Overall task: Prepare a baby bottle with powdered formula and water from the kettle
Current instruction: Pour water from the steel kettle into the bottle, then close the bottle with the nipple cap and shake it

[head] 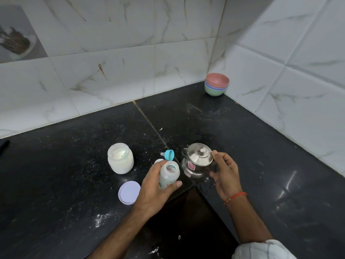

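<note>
My left hand (pixel 155 186) grips an open, clear baby bottle (pixel 169 174) and holds it tilted over the black counter's inner corner. Right beside it is a small steel kettle (pixel 197 161) with a knobbed lid and a pink sticker. My right hand (pixel 224 174) holds the kettle from its right side, thumb by the lid's rim. An open jar of white formula powder (pixel 120 158) stands to the left. Its lilac lid (pixel 129 192) lies flat in front of it. The bottle's teal ring with the teat (pixel 168 154) lies on its side behind the bottle.
A stack of coloured bowls (pixel 217 86) sits in the far corner by the tiled walls. White powder is scattered over the black counter (pixel 74 165). The counter has an inner corner edge just below my hands, with a dark gap beneath.
</note>
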{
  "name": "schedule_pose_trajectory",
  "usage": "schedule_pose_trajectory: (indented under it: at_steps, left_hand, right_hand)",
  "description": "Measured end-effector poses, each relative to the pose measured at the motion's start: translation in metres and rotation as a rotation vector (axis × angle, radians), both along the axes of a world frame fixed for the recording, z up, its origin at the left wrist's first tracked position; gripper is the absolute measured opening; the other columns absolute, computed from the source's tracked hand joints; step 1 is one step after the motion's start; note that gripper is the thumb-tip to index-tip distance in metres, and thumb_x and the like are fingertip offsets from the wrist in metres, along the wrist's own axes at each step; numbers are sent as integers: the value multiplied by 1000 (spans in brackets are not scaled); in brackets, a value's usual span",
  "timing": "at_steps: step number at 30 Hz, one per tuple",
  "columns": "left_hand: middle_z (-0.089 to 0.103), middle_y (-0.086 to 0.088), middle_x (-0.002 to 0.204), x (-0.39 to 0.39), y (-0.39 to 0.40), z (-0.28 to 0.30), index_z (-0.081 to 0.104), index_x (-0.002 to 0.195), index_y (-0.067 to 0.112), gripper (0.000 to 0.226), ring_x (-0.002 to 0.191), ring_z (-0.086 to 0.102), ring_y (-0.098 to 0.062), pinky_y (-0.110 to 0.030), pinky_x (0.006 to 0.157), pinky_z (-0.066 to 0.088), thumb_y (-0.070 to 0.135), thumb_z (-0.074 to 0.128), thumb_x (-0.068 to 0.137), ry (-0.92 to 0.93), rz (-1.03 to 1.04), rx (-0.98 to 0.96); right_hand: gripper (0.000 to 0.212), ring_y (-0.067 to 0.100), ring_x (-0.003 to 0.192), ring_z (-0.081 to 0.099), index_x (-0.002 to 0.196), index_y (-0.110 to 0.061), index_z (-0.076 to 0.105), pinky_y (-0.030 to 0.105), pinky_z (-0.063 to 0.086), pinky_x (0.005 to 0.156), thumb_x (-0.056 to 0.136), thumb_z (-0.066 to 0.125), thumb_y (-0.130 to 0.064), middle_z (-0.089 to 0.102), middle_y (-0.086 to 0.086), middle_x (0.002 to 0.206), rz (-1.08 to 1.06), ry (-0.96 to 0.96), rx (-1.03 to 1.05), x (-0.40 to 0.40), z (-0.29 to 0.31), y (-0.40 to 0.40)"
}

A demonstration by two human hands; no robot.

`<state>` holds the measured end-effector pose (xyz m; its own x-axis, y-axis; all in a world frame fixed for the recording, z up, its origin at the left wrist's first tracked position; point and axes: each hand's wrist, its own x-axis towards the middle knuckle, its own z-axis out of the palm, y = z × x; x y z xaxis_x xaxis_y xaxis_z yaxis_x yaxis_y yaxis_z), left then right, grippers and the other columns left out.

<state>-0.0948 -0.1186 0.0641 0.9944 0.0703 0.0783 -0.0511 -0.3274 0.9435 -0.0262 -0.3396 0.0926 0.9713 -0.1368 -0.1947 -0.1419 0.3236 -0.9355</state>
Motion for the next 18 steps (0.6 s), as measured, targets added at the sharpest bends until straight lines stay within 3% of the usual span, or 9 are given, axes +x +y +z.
schedule_pose_trajectory:
  at_steps: [2,7,12,18]
  left_hand:
    - [67,13,128,0,3,4,57,133,37,60,121,63,-10,-30,101,54,30,90,83,3,32,-50]
    - [70,15,124,-6,18,3,62,131,35,62,119,65,-12,-30,99,55,30,93,78,4,41,4]
    - [70,30,116,-18,26,0,63,124,42,58,112,62,8,-3,86,45,29,95,77,24,87,48]
    - [65,37,120,-21,32,-1,57,123,45,60,117,60,10,-7,89,48,23,92,80,43,118,22]
  right_hand:
    - [34,8,72,67,69,-21,63,33,56,63,104,64,-17,71,-4,76,-116,49,83,8,-14,1]
    - [23,18,85,66,79,-16,61,27,57,67,102,66,-15,70,2,89,-349,102,80,30,-48,2]
    - [26,25,96,61,77,-18,60,44,49,89,101,67,-13,67,4,89,-458,128,48,47,-79,3]
    - [20,15,80,58,81,-23,62,35,47,73,98,70,-19,64,-1,84,-451,111,-51,50,-99,6]
